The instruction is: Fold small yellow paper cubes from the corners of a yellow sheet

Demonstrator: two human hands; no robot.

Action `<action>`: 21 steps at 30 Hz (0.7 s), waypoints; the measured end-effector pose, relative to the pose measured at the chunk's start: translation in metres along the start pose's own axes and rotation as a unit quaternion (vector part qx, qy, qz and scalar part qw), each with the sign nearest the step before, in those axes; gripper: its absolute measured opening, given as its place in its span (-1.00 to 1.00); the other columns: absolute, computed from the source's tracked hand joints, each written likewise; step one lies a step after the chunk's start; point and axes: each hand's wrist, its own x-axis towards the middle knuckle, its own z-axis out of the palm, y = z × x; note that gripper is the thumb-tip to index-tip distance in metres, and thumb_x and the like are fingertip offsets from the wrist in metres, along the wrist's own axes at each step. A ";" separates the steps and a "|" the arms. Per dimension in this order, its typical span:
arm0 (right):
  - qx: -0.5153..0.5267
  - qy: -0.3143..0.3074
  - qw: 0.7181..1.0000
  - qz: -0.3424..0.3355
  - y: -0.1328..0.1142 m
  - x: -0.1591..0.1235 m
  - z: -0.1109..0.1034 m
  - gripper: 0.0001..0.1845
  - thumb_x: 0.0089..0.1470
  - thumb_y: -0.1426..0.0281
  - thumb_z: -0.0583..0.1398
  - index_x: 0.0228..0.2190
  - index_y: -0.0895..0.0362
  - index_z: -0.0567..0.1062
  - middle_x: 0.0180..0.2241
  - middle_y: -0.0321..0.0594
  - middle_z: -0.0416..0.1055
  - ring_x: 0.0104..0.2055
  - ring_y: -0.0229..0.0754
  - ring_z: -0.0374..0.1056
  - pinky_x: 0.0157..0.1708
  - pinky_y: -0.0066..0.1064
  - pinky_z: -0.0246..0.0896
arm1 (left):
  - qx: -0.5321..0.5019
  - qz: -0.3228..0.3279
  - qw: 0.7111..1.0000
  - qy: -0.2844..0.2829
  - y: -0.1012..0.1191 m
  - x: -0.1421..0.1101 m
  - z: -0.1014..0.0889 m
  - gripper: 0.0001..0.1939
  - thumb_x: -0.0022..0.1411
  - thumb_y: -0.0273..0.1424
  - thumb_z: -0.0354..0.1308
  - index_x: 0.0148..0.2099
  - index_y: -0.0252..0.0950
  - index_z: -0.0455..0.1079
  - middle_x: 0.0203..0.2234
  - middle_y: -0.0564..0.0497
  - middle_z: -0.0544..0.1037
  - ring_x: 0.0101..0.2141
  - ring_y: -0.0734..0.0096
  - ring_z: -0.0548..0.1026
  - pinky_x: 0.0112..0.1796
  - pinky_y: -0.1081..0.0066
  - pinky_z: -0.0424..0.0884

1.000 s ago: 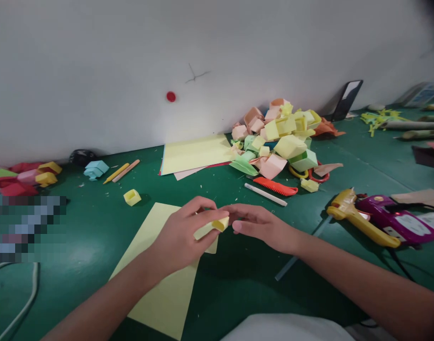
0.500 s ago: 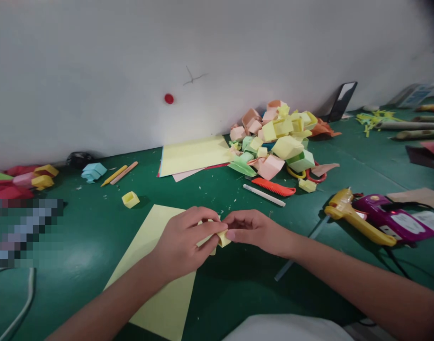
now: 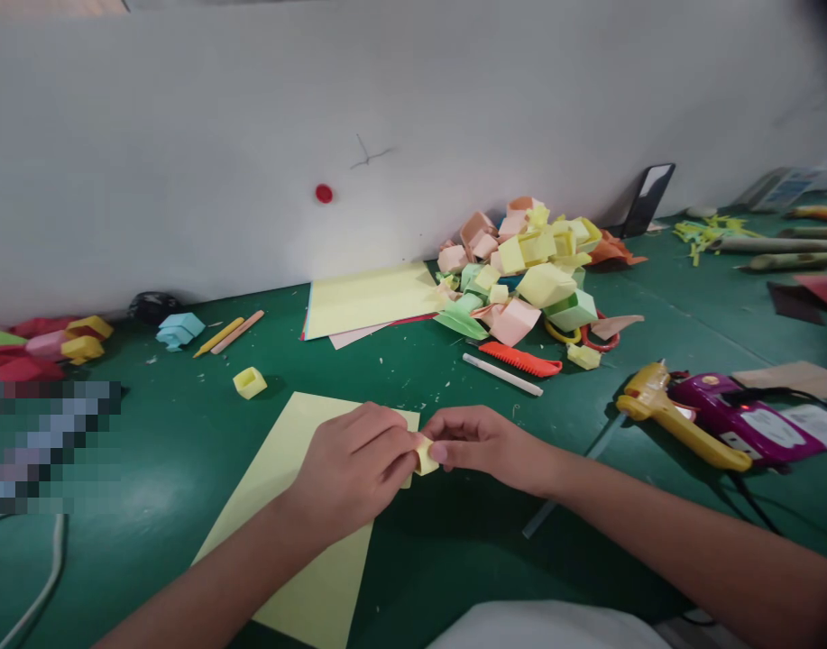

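Between my two hands is a small yellow folded paper box [image 3: 426, 458], held a little above the table. My left hand [image 3: 359, 464] pinches it from the left, fingers curled together and hiding part of it. From the right, my right hand [image 3: 477, 442] grips the same piece between thumb and fingers. A pale yellow paper sheet [image 3: 318, 577] lies on the table, partly under my left hand and forearm. Another small open yellow paper box [image 3: 250, 383] rests farther left.
A pile of folded paper pieces [image 3: 521, 261] sits by the wall, near stacked coloured sheets [image 3: 372, 297]. An orange-red cutter [image 3: 521, 359] and a white pen-like stick [image 3: 502, 374] lie before it. On the right stand a yellow glue gun [image 3: 684, 419] and a purple device [image 3: 744, 419].
My left fingers have closed in around the paper box, where they were more raised and spread. My right hand keeps its grip. The view has tilted slightly up.
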 end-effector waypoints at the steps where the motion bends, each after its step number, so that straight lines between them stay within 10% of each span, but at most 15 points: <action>1: -0.004 0.000 1.000 0.001 0.000 0.000 0.000 -0.58 0.00 0.06 0.38 -0.33 0.15 0.53 -0.43 -0.34 0.36 -0.40 -0.31 0.20 -0.35 -0.42 0.10 | -0.001 0.004 1.000 0.001 0.000 0.001 0.000 -0.84 0.34 -0.54 0.08 -0.26 -0.25 0.45 -0.42 0.03 0.55 -0.39 0.43 0.49 -0.36 0.41 0.41; 13: -0.014 -0.021 1.000 -0.006 0.005 -0.001 -0.003 -0.63 0.05 0.13 0.36 -0.29 0.18 0.53 -0.38 -0.30 0.41 -0.36 -0.29 0.25 -0.31 -0.41 0.11 | -0.110 -0.029 0.992 -0.048 -0.007 0.001 -0.001 -0.90 0.24 -0.53 0.18 -0.24 -0.22 0.46 -0.29 0.04 0.56 -0.35 0.42 0.46 -0.33 0.40 0.36; 21: -0.036 -0.038 0.998 -0.026 0.004 -0.003 -0.002 -0.68 0.07 0.21 0.35 -0.26 0.20 0.53 -0.38 -0.29 0.40 -0.35 -0.28 0.26 -0.30 -0.40 0.14 | -0.084 0.103 0.991 -0.011 -0.002 0.005 -0.001 -0.83 0.30 -0.61 0.05 -0.29 -0.30 0.40 -0.46 0.03 0.52 -0.46 0.47 0.42 -0.42 0.40 0.37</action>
